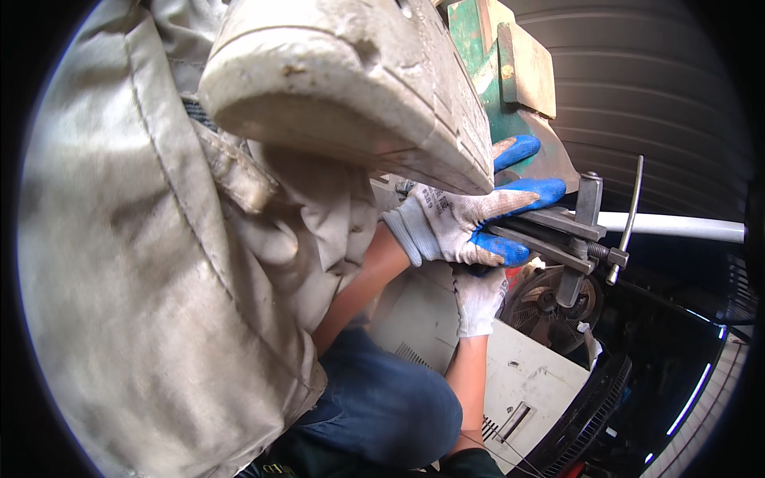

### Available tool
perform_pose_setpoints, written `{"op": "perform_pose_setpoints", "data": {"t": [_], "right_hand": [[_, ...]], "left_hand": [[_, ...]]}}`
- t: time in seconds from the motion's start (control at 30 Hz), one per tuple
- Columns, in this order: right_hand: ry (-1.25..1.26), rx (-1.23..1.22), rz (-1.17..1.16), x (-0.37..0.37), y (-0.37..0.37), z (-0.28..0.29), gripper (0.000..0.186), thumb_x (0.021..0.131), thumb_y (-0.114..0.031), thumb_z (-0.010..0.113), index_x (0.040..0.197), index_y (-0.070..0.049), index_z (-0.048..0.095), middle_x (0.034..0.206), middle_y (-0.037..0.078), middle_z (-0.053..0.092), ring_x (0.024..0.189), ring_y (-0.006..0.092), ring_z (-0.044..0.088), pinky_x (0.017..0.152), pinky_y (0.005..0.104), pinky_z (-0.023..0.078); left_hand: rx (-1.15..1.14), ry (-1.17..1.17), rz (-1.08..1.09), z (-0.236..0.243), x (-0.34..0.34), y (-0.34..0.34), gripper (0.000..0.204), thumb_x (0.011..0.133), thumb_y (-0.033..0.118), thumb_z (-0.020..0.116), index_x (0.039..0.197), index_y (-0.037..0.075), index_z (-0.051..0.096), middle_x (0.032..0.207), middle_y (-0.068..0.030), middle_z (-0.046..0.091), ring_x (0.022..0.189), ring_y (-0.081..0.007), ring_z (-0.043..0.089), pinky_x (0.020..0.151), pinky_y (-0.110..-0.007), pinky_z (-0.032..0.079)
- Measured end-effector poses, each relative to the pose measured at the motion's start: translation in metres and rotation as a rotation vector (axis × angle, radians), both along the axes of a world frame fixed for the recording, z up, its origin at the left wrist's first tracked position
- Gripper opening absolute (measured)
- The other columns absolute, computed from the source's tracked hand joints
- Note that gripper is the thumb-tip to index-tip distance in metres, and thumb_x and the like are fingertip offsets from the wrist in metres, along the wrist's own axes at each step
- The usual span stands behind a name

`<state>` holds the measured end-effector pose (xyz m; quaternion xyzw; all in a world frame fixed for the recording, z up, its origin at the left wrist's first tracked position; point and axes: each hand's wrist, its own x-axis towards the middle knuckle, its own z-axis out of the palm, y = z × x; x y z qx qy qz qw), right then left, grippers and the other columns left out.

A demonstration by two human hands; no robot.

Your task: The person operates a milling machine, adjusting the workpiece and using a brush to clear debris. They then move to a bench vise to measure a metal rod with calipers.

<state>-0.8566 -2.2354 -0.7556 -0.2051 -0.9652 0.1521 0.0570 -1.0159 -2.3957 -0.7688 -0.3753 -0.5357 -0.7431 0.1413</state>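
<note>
My left hand (pixel 470 219), in a white glove with blue-coated fingers, reaches in from the left. Its fingers and thumb close around the near ends of two dark parallel metal bars. These bars belong to a screw clamp (pixel 564 231) with a crosspiece, a threaded screw and a long thin turning bar at its far end. Just under the left hand is my right hand (pixel 480 301), gloved too, its forearm rising from the lower edge. The left hand hides its fingers, so I cannot tell what they hold.
A scuffed off-white bulky thing (pixel 351 88) and beige cloth (pixel 151 255) block the left and top. Beyond stands a green metal part (pixel 510 111) with pale blocks. Below are a round fan (pixel 554 307) and a white panel (pixel 534 382). A white pipe (pixel 677 225) runs right.
</note>
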Motion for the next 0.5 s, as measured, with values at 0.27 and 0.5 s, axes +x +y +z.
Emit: {"op": "perform_pose_setpoints", "data": {"t": [0.27, 0.5], "right_hand": [[-0.250, -1.312, -0.094, 0.015, 0.040, 0.010, 0.012, 0.088, -0.013, 0.049, 0.076, -0.012, 0.048, 0.060, 0.004, 0.041, 0.047, 0.0202, 0.042, 0.047, 0.0301, 0.034], [0.012, -0.014, -0.113, -0.004, 0.005, -0.001, 0.018, 0.074, -0.014, 0.072, 0.082, 0.001, 0.066, 0.077, 0.011, 0.069, 0.071, 0.0220, 0.066, 0.065, 0.0358, 0.050]], "left_hand": [[0.043, -0.025, -0.022, 0.000, 0.003, 0.006, 0.076, 0.080, 0.055, 0.070, 0.142, 0.018, 0.047, 0.146, -0.0172, 0.044, 0.140, -0.0420, 0.029, 0.113, -0.054, 0.023], [-0.049, -0.016, 0.005, 0.000, 0.001, 0.005, 0.090, 0.078, 0.063, 0.066, 0.146, 0.010, 0.040, 0.152, -0.0203, 0.032, 0.139, -0.0417, 0.030, 0.114, -0.052, 0.023]]}}
